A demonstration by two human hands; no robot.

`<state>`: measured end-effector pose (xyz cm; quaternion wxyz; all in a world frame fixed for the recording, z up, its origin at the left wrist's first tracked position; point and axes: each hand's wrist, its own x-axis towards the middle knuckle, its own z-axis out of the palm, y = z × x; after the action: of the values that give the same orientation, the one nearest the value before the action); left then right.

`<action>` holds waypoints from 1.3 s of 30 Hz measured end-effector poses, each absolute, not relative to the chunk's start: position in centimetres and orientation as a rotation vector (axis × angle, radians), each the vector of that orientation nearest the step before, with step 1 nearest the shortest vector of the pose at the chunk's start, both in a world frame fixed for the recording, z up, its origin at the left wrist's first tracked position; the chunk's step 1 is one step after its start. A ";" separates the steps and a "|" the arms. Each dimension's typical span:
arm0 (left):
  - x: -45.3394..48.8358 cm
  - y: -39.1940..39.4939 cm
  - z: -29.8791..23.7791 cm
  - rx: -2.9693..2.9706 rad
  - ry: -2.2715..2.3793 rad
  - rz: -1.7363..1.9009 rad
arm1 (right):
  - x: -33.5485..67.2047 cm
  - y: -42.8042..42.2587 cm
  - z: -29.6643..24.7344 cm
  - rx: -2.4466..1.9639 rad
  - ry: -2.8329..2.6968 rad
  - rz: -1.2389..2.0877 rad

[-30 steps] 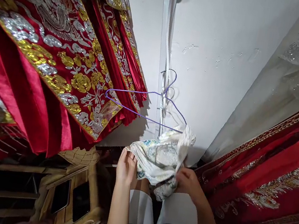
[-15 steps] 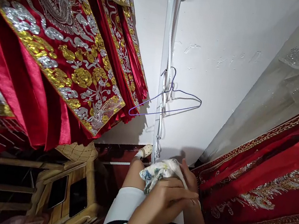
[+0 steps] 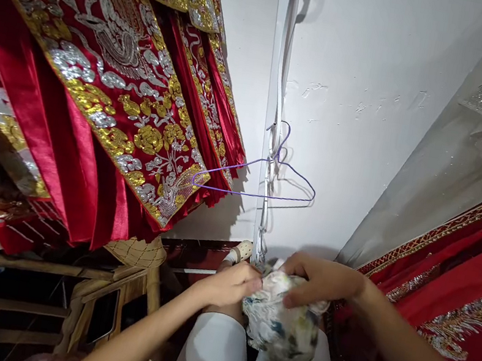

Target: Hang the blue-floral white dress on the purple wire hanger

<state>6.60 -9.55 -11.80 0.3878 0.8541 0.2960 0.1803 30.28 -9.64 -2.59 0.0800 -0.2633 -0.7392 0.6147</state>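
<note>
A white cloth (image 3: 279, 321) with a blue, green and yellow floral print hangs bunched over my lap. My left hand (image 3: 234, 283) pinches its upper left edge, fingers closed. My right hand (image 3: 316, 281) grips the upper right part, thumb on the near side and fingers over the top. The kind of garment or cloth cannot be made out. Beyond my hands, a purple wire hanger (image 3: 252, 195) hangs with nothing on it, hooked to a white strap (image 3: 281, 82) along the wall.
Red robes (image 3: 139, 125) with gold and silver embroidery hang at left, above a bamboo chair (image 3: 81, 295). On the right are a sheer silvery dress (image 3: 449, 161) and a red beaded dress (image 3: 458, 293). A cream clog (image 3: 244, 249) is on my foot.
My hands were crossed close together over the bunched cloth. They have moved apart, one on each side, and the cloth now hangs lower and wider. The view has shifted slightly.
</note>
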 end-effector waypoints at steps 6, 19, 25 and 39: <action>1.8 -8.6 -8.3 2.535 1.265 0.272 | 33.9 -6.4 -2.2 -1.536 -2.026 0.405; -1.2 -5.8 -2.7 2.516 1.835 -0.209 | 33.1 4.5 -8.3 -1.316 -2.035 0.439; -1.5 -5.1 -1.2 2.505 1.855 0.070 | 36.1 0.7 -8.0 -1.429 -2.090 0.278; -2.2 -6.2 2.8 2.664 1.882 0.285 | 36.4 -2.2 -7.2 -1.456 -2.067 0.254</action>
<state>-2.16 -6.16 2.78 -0.0661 0.8119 0.5735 0.0869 36.41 -2.20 -7.22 0.2960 -0.5473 -0.7770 0.0954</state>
